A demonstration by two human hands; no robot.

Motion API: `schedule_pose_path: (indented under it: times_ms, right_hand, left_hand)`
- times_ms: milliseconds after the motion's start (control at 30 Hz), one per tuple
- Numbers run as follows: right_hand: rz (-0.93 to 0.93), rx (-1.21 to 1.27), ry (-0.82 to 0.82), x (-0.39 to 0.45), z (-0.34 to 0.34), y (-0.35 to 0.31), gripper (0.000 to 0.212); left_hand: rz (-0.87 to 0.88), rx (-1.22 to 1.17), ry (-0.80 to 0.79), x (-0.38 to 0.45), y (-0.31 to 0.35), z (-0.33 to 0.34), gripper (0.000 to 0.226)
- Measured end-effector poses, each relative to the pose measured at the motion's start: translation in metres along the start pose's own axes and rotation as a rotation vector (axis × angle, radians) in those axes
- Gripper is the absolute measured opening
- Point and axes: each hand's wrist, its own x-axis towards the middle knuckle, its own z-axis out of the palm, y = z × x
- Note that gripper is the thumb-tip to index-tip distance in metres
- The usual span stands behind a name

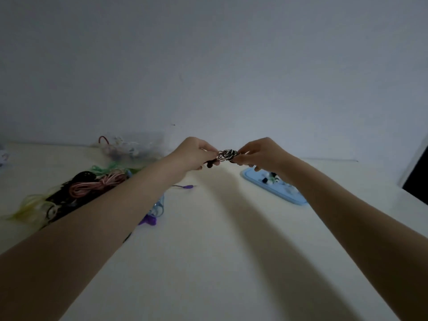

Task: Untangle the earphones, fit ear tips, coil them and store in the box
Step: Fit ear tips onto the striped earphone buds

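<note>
A small coil of black-and-white earphone cable (228,155) hangs in the air between both hands, above the far middle of the white table. My left hand (196,152) pinches its left end, with dark earbuds dangling just below the fingers. My right hand (259,152) pinches the right end. A clear plastic box (129,147) stands against the wall at the back left. A light blue tray (287,196) with small black and white ear tips lies at the right, partly hidden by my right forearm.
A heap of tangled earphones (92,184) in pink, green, black and yellow lies at the left, behind my left forearm. Purple and blue earphones (155,213) lie nearer the middle. A dark object (416,179) stands at the right edge. The white table (220,251) meets a grey wall.
</note>
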Motion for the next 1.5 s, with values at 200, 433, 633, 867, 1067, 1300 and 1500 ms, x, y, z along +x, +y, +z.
schedule_pose_path:
  times_ms: [200, 433, 633, 867, 1067, 1300, 1500]
  right_hand:
    - [0.052, -0.069, -0.138, -0.019, -0.003, 0.032, 0.015]
    - [-0.037, -0.209, 0.164, -0.011, -0.021, 0.041, 0.016]
    - [-0.002, -0.400, 0.096, -0.011, -0.013, 0.058, 0.017]
    - [0.000, -0.404, 0.136, -0.004, -0.005, 0.070, 0.020]
    - [-0.028, -0.405, 0.183, -0.002, -0.003, 0.077, 0.019]
    - [-0.154, -0.089, 0.348, -0.001, 0.005, 0.053, 0.010]
    - [-0.099, 0.134, 0.244, 0.001, 0.038, 0.043, 0.013]
  left_hand:
    - [-0.117, -0.173, -0.002, 0.004, -0.021, 0.022, 0.004]
    - [0.069, -0.189, 0.073, 0.014, -0.017, 0.049, 0.007]
    - [0.011, -0.301, -0.008, 0.015, -0.019, 0.066, 0.013]
    - [-0.027, -0.278, -0.079, 0.027, -0.025, 0.061, 0.014]
    - [0.013, -0.241, -0.078, 0.031, -0.027, 0.060, 0.015]
    - [0.099, -0.059, 0.004, 0.035, -0.034, 0.057, 0.010]
    - [0.158, -0.141, 0.082, 0.030, -0.051, 0.058, 0.011]
